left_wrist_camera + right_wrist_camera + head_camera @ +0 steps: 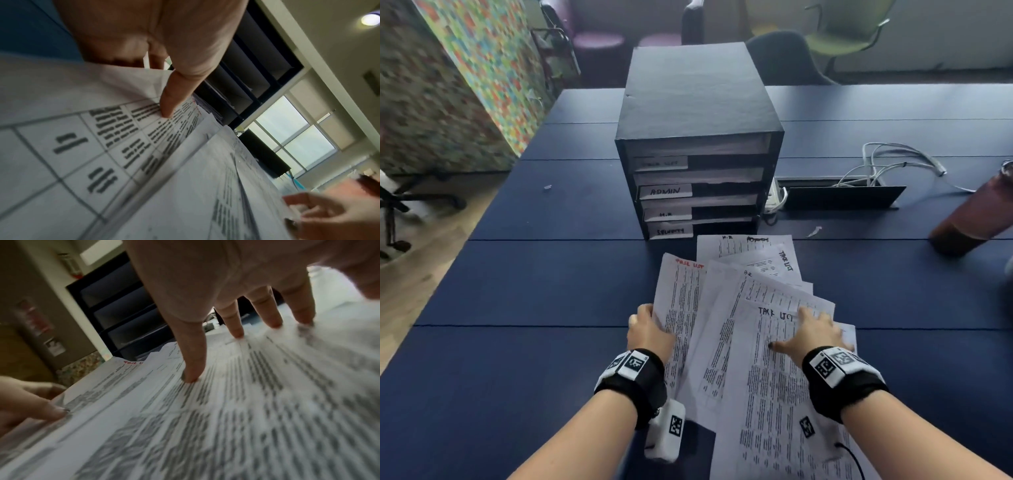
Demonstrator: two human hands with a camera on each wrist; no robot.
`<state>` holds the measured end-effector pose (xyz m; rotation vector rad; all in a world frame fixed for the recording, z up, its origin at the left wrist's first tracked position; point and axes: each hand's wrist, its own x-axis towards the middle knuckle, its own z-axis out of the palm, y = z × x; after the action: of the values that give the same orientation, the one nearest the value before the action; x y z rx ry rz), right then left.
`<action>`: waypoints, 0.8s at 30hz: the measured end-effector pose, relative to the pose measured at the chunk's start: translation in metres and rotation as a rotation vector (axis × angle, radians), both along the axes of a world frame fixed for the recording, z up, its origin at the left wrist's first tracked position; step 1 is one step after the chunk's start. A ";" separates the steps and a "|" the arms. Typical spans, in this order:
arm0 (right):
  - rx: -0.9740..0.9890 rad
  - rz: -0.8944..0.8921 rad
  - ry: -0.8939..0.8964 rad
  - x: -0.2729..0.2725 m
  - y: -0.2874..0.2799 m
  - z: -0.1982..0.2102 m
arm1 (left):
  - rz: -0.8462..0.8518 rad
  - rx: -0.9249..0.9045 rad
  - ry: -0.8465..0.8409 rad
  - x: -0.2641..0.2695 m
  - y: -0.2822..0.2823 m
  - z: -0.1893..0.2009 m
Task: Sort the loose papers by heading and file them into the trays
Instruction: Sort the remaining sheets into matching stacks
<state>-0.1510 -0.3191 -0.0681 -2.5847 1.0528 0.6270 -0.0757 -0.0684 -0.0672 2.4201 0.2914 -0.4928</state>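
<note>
The black tray unit (698,144) stands on the blue tabletop (534,291), its four trays labelled TASK LIST, ADMIN, H.R and SECURITY, each holding paper. The loose papers (743,329) lie fanned just before it. The left hand (649,330) pinches the leftmost sheet's edge; the right hand (813,334) presses spread, straight fingers (193,368) on the top sheet

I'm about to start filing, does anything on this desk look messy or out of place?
The loose papers lie fanned askew before the tray unit, headings pointing different ways. A small paper scrap lies to their right.
</note>
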 end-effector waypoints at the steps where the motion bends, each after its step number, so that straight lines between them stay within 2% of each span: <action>1: -0.031 0.033 0.020 0.001 -0.002 0.006 | -0.007 0.086 -0.065 -0.004 0.000 0.002; 4: -0.090 0.128 0.033 0.004 -0.011 0.016 | -0.158 0.255 -0.235 -0.014 -0.001 0.009; 8: -0.061 0.196 -0.047 -0.002 -0.017 0.017 | -0.281 0.266 -0.191 -0.020 -0.011 0.005; 10: -0.054 0.228 -0.111 -0.006 -0.018 0.018 | -0.308 0.239 -0.151 -0.025 -0.020 0.003; 14: 0.051 0.139 -0.204 -0.011 -0.033 0.020 | -0.302 0.195 -0.130 -0.030 -0.035 -0.002; 19: 0.118 0.145 -0.271 -0.014 -0.064 0.021 | -0.284 0.150 -0.097 -0.031 -0.048 -0.004; 24: 0.225 0.137 -0.395 -0.014 -0.074 0.022 | -0.447 -0.045 -0.065 -0.033 -0.061 -0.003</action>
<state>-0.1648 -0.3934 -0.0464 -2.4543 0.6444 0.2295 -0.1087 -0.1298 -0.0706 2.4505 -0.2946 -0.6036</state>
